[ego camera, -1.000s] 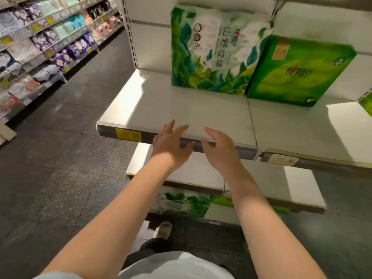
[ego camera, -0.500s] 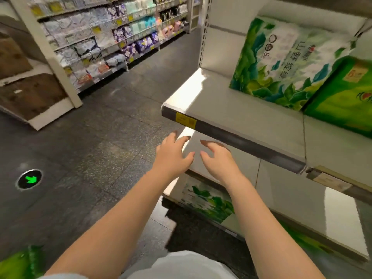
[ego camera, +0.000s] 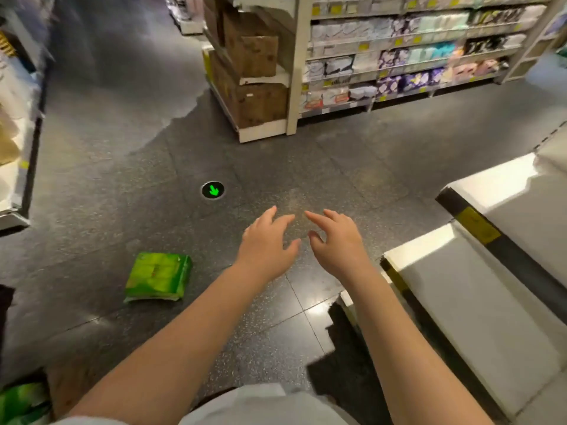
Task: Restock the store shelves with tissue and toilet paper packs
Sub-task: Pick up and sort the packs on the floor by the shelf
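A green tissue pack (ego camera: pixel 158 277) lies flat on the dark floor, left of my arms. Another green pack (ego camera: pixel 21 401) shows partly at the bottom left corner. My left hand (ego camera: pixel 267 242) and my right hand (ego camera: pixel 337 240) hover side by side above the floor, fingers spread and relaxed, holding nothing. The green pack on the floor is about a forearm's length left of my left hand. Two bare white shelves (ego camera: pixel 478 308) stick out at the right, beside my right arm.
A stocked shelf unit (ego camera: pixel 399 56) with tissue packs stands across the aisle, with brown cardboard boxes (ego camera: pixel 251 72) stacked on its end. A green arrow marker (ego camera: pixel 213 190) glows in the floor. Another shelf edge (ego camera: pixel 18 148) runs along the left.
The view has swung left, away from the shelf with the green packs, to the aisle floor. Both hands have left the shelf edge and now hover over the floor. The pack on the floor came into view.
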